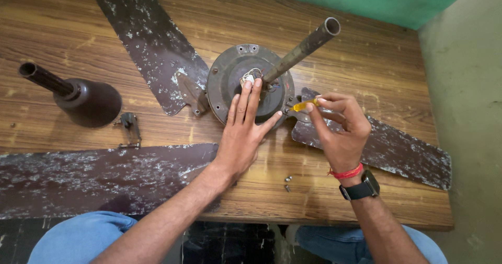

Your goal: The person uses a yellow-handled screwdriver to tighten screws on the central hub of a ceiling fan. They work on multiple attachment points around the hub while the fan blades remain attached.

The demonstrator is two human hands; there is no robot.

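Currently, the left hand lies spread flat on the fan motor housing, which rests mid-desk. The right hand pinches a yellow-handled screwdriver, tip at the blade bracket screw. Judged step: blade fastener work. Next move requires firm downward pressure while turning.

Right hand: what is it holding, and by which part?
The right hand pinches a yellow-handled screwdriver by its handle, tip at the fan motor edge.
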